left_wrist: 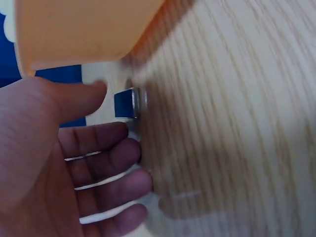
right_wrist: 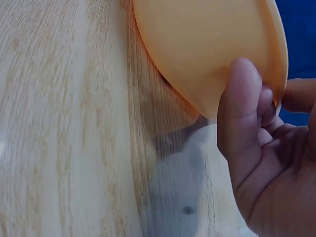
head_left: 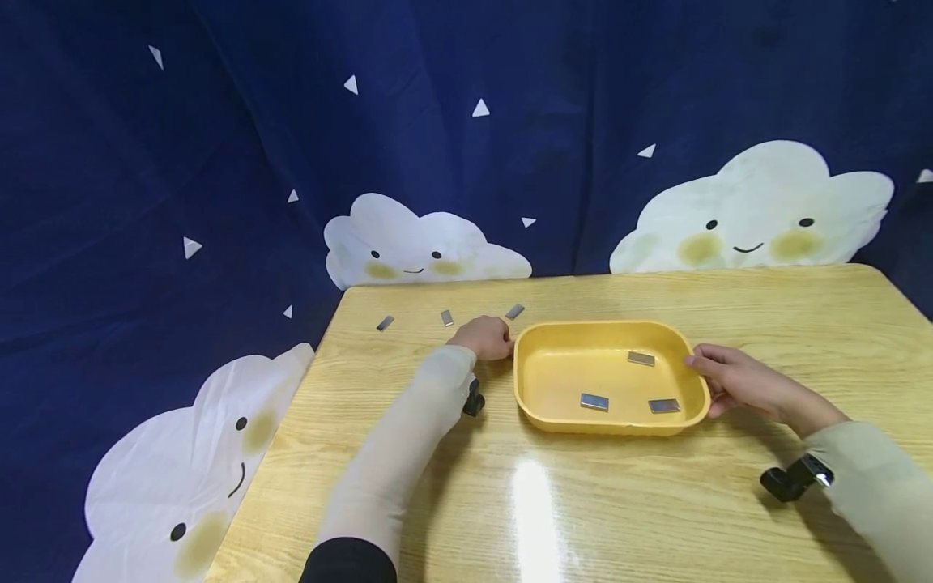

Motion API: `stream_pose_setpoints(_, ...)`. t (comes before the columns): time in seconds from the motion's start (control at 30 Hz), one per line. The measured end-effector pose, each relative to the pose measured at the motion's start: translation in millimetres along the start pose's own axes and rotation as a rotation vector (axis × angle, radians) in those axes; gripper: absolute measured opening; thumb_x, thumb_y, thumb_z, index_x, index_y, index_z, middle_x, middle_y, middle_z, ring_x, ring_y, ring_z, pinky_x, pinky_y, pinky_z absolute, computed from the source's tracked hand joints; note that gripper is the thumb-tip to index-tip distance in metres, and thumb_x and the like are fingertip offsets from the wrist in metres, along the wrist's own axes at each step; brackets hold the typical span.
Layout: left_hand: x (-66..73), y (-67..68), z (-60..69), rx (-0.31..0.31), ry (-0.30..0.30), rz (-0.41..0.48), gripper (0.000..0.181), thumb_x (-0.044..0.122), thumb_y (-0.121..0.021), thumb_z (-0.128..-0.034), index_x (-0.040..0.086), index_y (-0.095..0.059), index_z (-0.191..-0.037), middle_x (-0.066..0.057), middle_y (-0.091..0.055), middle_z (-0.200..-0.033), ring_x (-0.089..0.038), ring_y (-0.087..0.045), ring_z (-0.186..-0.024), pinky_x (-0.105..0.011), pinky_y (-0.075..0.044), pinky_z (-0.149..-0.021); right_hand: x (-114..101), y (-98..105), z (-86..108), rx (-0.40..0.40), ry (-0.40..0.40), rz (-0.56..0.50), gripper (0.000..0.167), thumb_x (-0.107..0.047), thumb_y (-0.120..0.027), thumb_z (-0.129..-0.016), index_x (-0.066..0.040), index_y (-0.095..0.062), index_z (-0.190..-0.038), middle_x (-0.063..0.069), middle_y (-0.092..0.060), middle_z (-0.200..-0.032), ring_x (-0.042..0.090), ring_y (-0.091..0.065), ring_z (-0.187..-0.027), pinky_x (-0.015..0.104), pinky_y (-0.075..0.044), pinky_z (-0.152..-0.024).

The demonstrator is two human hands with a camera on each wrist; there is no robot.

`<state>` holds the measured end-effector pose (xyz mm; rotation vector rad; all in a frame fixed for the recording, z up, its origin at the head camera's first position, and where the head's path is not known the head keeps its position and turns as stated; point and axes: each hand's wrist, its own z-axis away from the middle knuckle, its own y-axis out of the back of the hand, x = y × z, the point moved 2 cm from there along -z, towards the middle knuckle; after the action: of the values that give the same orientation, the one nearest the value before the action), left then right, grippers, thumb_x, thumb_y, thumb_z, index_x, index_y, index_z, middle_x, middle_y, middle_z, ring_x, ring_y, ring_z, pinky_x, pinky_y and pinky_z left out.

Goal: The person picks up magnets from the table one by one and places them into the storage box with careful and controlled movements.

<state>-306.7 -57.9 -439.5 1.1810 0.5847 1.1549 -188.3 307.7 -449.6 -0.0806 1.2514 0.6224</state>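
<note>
Right hand (head_left: 751, 387) gripping tray (head_left: 557, 368), left hand (head_left: 483, 337) loosely parted beside metal piece (left_wrist: 125, 104), contact unclear

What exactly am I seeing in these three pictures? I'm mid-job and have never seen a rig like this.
There is no robot here, just a person's two bare hands. The wide picture comes from a camera worn on the head, looking forward and down. The other two come from cameras worn on the left and right wrists, each watching its own hand.

On the wooden table is a yellow tray with three small shiny rectangular pieces inside; three more pieces lie on the wood toward the far left. The right hand grips the tray's right end. The left hand is by the tray's left end; its wrist view shows a piece just beyond the fingertips, not held.
</note>
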Motion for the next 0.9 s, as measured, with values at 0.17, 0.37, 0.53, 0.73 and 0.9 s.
stream_pose_setpoints(0.17,0.6,-4.1,-4.7,-0.001,0.095,0.002,0.028,0.036,-0.060,-0.0944,0.017,-0.059,-0.073,0.001,-0.057,-0.076,-0.017,-0.051,-0.071,-0.032,-0.042,-0.066,0.4,0.0,-0.4,0.002,-0.002,-0.004,0.034,-0.033,-0.036,-0.108,-0.002,-0.042,-0.097,-0.003,-0.057,-0.071,0.015,-0.069,-0.069,0.035,-0.060,-0.060)
stream_pose_setpoints(0.37,-1.3,-4.5,-5.0,-0.002,0.132,0.075,0.023,0.038,-0.068,-0.0917,0.015,-0.068,-0.088,0.000,-0.066,-0.088,-0.018,-0.056,-0.078,-0.033,-0.046,-0.070,-1.7,-0.4,-0.7,0.006,-0.002,-0.007,0.035,-0.034,-0.036,-0.108,-0.002,-0.043,-0.097,-0.002,-0.058,-0.072,0.015,-0.069,-0.069,0.034,-0.059,-0.060)
stream_pose_setpoints(0.53,-1.8,-3.9,-3.5,-0.008,0.128,0.090,0.025,0.037,-0.067,-0.0928,0.014,-0.071,-0.100,-0.002,-0.071,-0.104,-0.019,-0.062,-0.089,-0.036,-0.052,-0.083,-0.9,0.8,-1.0,0.008,0.001,0.004,0.036,-0.034,-0.035,-0.109,-0.001,-0.042,-0.097,-0.002,-0.058,-0.072,0.017,-0.069,-0.069,0.035,-0.059,-0.060)
stream_pose_setpoints(0.73,-1.5,-7.3,-4.3,-0.004,0.101,0.102,0.019,0.033,-0.066,-0.0943,0.014,-0.068,-0.098,-0.001,-0.068,-0.104,-0.018,-0.060,-0.093,-0.035,-0.051,-0.088,1.6,0.7,-0.5,0.008,-0.004,0.011,0.036,-0.034,-0.035,-0.109,-0.001,-0.042,-0.098,-0.001,-0.056,-0.072,0.016,-0.069,-0.070,0.034,-0.059,-0.060)
stream_pose_setpoints(0.9,-1.4,-9.1,-4.6,0.012,0.031,0.098,0.012,0.025,-0.062,-0.0957,0.015,-0.060,-0.089,0.000,-0.060,-0.091,-0.017,-0.054,-0.086,-0.031,-0.045,-0.081,2.2,0.2,0.3,0.006,0.004,0.007,0.036,-0.034,-0.035,-0.109,-0.001,-0.041,-0.098,-0.001,-0.058,-0.073,0.017,-0.069,-0.070,0.034,-0.059,-0.060)
